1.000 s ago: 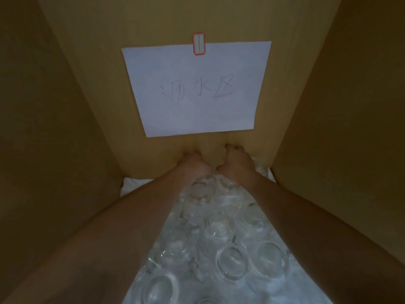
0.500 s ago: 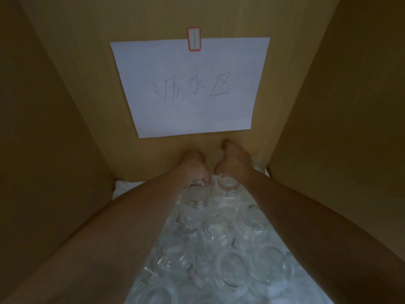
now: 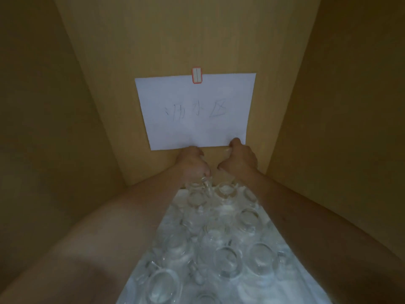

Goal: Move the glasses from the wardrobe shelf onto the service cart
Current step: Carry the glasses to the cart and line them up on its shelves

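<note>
Deep inside, left hand gripping glass, right hand fisted

Hands: 2, the left hand & right hand, side by side.

Glasses: approx. 10 can be made out, all on the near side of both hands. They're clear & overlap, so the exact no. can't be told.

Paper sheet: 1, just beyond the hands, w/ 3 handwritten chars.

Red-edged label: 1, at the sheet's top edge, further beyond the hands.

Wood panels: 3. Back panel is beyond the hands, left side panel is left of the left hand, right side panel is right of the right hand.

White liner: 1, under the glasses, near side of the hands.
</note>
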Tool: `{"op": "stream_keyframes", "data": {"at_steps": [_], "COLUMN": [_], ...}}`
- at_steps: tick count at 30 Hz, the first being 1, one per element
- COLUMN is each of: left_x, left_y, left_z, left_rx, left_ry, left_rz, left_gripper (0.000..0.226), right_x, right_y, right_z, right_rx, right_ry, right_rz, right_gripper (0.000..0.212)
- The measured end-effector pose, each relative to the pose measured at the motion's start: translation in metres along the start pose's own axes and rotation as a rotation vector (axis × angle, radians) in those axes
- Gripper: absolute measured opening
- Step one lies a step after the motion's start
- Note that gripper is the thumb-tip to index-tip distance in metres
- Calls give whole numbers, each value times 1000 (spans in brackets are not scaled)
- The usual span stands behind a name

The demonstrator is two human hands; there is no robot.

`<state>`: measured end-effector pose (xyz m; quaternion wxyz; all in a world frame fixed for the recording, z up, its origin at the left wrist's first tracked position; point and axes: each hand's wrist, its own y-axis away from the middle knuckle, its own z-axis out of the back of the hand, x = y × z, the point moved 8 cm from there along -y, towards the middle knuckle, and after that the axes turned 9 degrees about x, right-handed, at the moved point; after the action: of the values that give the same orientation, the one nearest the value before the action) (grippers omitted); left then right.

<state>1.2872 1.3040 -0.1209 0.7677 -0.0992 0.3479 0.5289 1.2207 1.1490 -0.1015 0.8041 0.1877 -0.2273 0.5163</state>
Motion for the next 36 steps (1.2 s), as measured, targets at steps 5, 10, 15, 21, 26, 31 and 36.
{"op": "stream_keyframes", "data": {"at_steps": [5,10,15,21,26,31,36], "left_x": [-23,-41,-45,-36,-26,-27,-42], "left_y": [35,81,124,167,187,199,211], "left_z": [39,72,92,76,50,31,29], "left_rx": [-150,-350,-552,-563,-550,-443,-308], "left_ry": [7,103,325,789,1018,1256,1420], "left_rz": [-14,-35,-40,-9,47,22,-100], "left_gripper": [81,79,69,70,76,77,37], "right_x": [1,-6,-20,-34,-37,-40,-36], "right_y": [20,51,75,99,118,134,146], "right_z": [27,49,60,59,60,59,67], "right_rx": [-84,-149,-115,-104,-108,-76,-66], "right_ry": [-55,-120,-243,-424,-628,-741,-1052], "right_rz": [-9,-83,-145,-159,-125,-47,64], "right_gripper": [85,78,70,85,93,89,87]}}
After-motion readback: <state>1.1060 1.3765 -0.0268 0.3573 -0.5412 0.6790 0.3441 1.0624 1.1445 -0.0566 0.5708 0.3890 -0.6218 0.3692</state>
